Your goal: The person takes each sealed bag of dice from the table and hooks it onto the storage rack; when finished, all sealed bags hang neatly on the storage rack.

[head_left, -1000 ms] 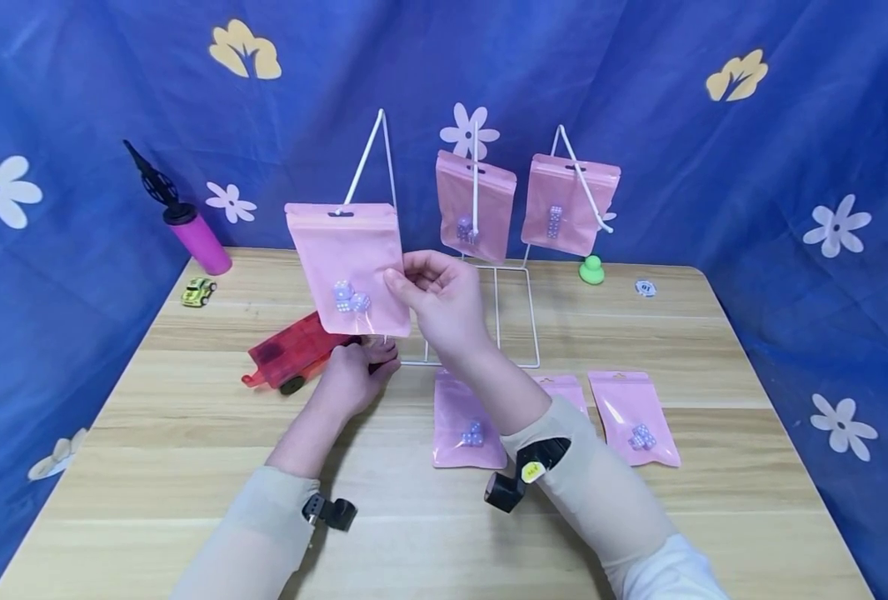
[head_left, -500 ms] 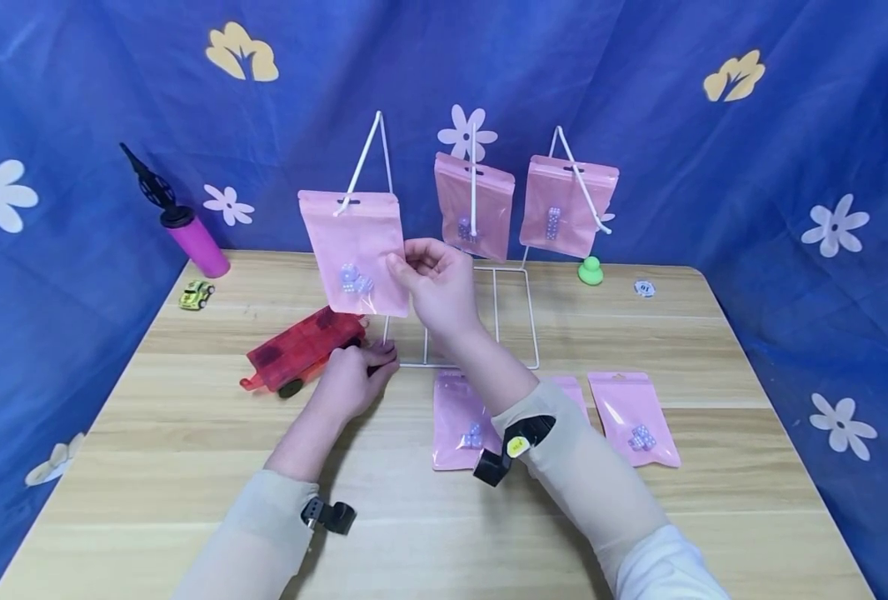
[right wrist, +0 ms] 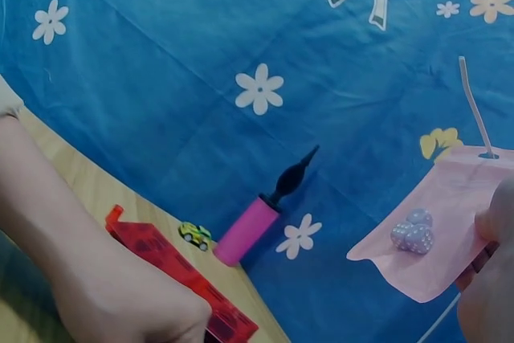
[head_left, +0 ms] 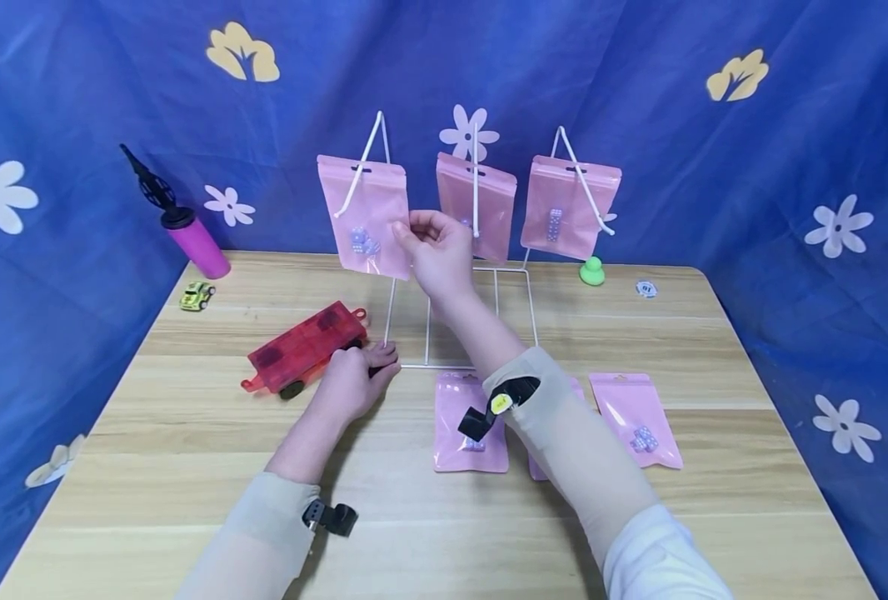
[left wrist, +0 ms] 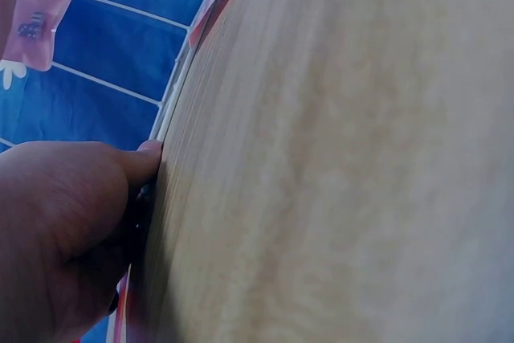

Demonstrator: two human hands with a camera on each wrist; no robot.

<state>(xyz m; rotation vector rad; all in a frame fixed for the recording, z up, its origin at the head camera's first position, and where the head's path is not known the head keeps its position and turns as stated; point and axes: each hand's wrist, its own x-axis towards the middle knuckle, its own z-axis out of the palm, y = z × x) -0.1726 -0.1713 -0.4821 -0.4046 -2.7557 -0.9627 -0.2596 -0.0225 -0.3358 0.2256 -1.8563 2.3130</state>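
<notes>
In the head view my right hand [head_left: 444, 258] pinches the right edge of a pink zip bag [head_left: 376, 196] with dice inside. The bag's hang hole is on the left hook [head_left: 348, 200] of a white wire display rack [head_left: 531, 307], well back from the hook's tip. In the right wrist view, this bag [right wrist: 450, 206] is held between thumb and fingers. My left hand [head_left: 349, 379] grips the rack's front left base corner; the left wrist view shows its thumb on the wire. Two more dice bags hang on the middle hook [head_left: 476, 196] and right hook [head_left: 588, 193].
Several pink bags lie in front of the rack, including a left one [head_left: 451, 408] and a right one [head_left: 630, 417]. A red toy trailer [head_left: 305, 346] sits beside my left hand. Farther off are a pump [head_left: 198, 243], toy car [head_left: 197, 296], green duck [head_left: 592, 272] and chip [head_left: 646, 288].
My right hand has moved up and back with the bag, sliding it from the left hook's tip farther along the hook. The left hand has stayed at the rack's corner.
</notes>
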